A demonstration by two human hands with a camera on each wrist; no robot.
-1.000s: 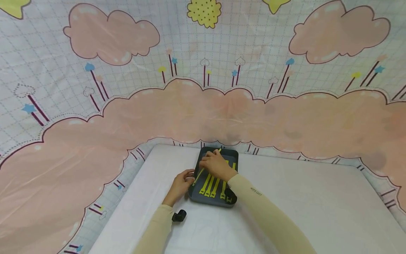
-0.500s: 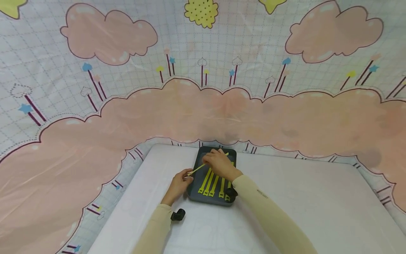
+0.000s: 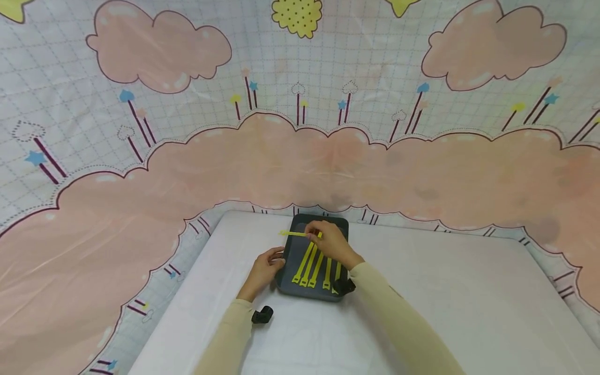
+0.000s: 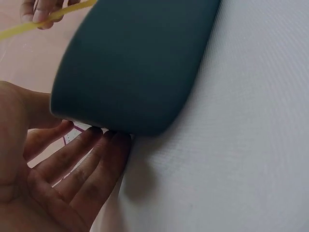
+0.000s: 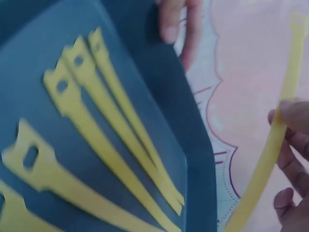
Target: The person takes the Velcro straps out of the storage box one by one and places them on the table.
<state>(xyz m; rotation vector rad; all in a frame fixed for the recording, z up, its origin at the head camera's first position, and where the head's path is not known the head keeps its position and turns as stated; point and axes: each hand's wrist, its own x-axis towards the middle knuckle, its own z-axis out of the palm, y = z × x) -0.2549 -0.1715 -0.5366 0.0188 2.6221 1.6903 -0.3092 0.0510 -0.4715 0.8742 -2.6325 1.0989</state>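
Observation:
My right hand [image 3: 330, 242] pinches a yellow hook-and-loop cable tie [image 3: 294, 234] above the far part of a dark grey tray [image 3: 300, 295]. The held tie [image 5: 275, 140] points left past the tray's side, its slotted head at the free end. Several like ties [image 3: 307, 263] lie side by side in the tray, slotted heads toward me. My left hand [image 3: 261, 272] holds the tray's left rim. In the left wrist view, the thumb reaches behind the tray wall [image 4: 120, 72] and the fingers [image 4: 82, 169] touch its outside.
The tray stands on a white table [image 3: 445, 302] near its back edge. A patterned curtain [image 3: 328, 166] with clouds and stars hangs behind and beside the table. A black wrist device [image 3: 262, 314] sits at my left wrist, and another [image 3: 344, 286] at my right.
The right hand has lifted the tie out of the tray. Its slotted end has swung up and away from the left fingers, which stay at the tray's left side.

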